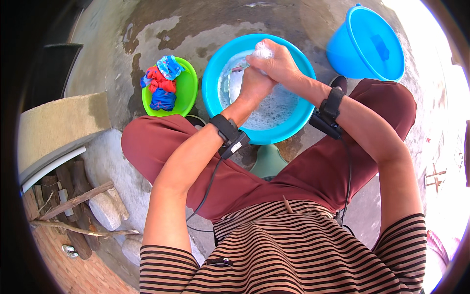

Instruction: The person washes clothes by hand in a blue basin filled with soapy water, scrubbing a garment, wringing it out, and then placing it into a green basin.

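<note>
Both my hands are pressed together over a blue plastic basin [259, 136] holding sudsy water [273, 110]. My left hand [255, 86] is closed, its fingers mostly hidden beneath my right. From above, my right hand [277, 62] clasps the same wet, foam-covered cloth [235, 82]. White lather [263, 51] bulges out between the fingers. A pale part of the cloth hangs from the left side of my grip towards the suds, and how far it goes under is unclear.
Left of the basin, a green plastic bowl [190, 90] holds crumpled red and blue clothes [161, 82]. A blue bucket [339, 47] stands at the upper right. Wires run from black wristbands [224, 126] along my arms. Wood pieces [75, 200] and stones [106, 209] lie lower left.
</note>
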A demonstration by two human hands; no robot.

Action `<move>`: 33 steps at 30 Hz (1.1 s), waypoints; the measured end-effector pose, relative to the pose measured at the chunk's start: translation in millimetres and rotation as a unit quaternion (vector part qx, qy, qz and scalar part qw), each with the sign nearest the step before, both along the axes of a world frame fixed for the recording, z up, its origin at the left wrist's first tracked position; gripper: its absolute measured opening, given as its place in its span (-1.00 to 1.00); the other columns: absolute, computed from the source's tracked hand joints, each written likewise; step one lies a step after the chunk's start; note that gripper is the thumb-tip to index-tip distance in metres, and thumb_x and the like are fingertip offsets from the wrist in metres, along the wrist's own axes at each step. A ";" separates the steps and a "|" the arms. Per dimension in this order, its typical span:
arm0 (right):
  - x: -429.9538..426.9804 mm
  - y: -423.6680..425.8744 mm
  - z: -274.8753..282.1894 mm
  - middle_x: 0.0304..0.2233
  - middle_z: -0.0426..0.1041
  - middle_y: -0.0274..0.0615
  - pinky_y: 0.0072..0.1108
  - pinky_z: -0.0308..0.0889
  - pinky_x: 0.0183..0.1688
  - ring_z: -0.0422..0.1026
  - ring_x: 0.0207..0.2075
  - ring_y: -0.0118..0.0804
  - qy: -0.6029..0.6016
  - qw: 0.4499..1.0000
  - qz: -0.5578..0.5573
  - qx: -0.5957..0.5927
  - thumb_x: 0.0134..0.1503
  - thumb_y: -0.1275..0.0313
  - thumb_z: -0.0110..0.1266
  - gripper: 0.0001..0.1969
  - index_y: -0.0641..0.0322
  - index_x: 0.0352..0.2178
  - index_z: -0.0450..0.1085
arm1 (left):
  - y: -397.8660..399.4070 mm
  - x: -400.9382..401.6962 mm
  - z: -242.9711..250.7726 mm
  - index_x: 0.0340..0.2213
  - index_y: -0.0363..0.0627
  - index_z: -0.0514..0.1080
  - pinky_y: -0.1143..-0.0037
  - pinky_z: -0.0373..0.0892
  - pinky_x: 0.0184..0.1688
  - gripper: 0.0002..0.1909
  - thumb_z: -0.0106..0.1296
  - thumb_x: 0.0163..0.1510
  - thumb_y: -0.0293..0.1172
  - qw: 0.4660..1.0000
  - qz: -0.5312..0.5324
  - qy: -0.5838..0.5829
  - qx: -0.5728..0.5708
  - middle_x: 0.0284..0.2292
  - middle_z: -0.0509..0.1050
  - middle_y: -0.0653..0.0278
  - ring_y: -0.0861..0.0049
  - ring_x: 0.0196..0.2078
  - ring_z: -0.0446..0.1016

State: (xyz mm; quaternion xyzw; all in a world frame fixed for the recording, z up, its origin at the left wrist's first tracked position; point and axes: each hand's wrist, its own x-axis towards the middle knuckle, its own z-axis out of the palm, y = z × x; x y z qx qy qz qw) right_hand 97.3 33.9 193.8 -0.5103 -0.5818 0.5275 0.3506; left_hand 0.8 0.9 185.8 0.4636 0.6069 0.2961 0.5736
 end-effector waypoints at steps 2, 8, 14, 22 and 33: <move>-3.8 2.9 -2.0 -0.52 0.37 -0.24 -0.57 0.26 -0.40 0.32 -0.45 -0.45 0.007 1.000 -0.028 -0.014 -0.16 0.33 0.13 -0.73 0.28 -0.46 0.28 | 2.4 2.2 -6.9 -0.49 -0.32 0.34 0.46 0.31 -0.55 -0.72 0.07 -0.22 -0.34 0.997 0.001 0.035 0.065 -0.57 0.44 0.10 0.36 -0.55 0.44; -9.7 5.2 2.6 -0.49 0.40 -0.14 -0.51 0.30 -0.38 0.38 -0.44 -0.33 -0.027 0.994 -0.101 -0.035 -0.17 0.33 0.11 -0.69 0.31 -0.41 0.29 | 6.7 3.7 -17.6 -0.28 -0.35 0.19 0.31 0.34 -0.39 -0.51 0.08 -0.23 -0.33 0.968 -0.012 0.154 0.199 -0.49 0.44 -0.07 0.04 -0.40 0.42; 3.1 6.8 -12.1 -0.46 0.36 -0.20 -0.53 0.26 -0.48 0.34 -0.44 -0.42 0.097 0.955 -0.196 -0.200 -0.08 0.26 0.10 -0.69 0.27 -0.40 0.26 | 0.1 7.5 -13.5 -0.25 -0.27 0.12 0.31 0.34 -0.44 -0.48 0.10 -0.22 -0.36 0.881 -0.075 0.283 0.372 -0.46 0.42 -0.01 0.06 -0.41 0.42; 25.2 14.2 23.6 -0.42 0.35 -0.30 -0.62 0.23 -0.37 0.32 -0.41 -0.48 0.220 0.917 0.007 -0.333 0.04 0.00 -0.14 -0.53 0.28 -0.36 0.29 | 2.5 -12.5 6.2 -0.28 -0.26 0.26 0.63 0.27 -0.64 -0.58 0.05 -0.11 -0.22 0.993 -0.104 -0.003 0.052 -0.50 0.41 0.20 0.58 -0.61 0.37; 26.4 15.7 40.2 -0.26 0.37 -0.12 -0.48 0.26 -0.11 0.36 -0.21 -0.35 0.421 0.859 0.161 -0.242 0.09 0.09 -0.20 -0.58 0.21 -0.21 0.28 | -10.8 -19.1 39.0 -0.15 -0.42 0.15 0.72 0.03 -0.77 -0.36 -0.21 0.03 0.04 0.638 -0.068 -0.711 -0.286 -0.43 0.30 0.17 0.73 -0.74 0.14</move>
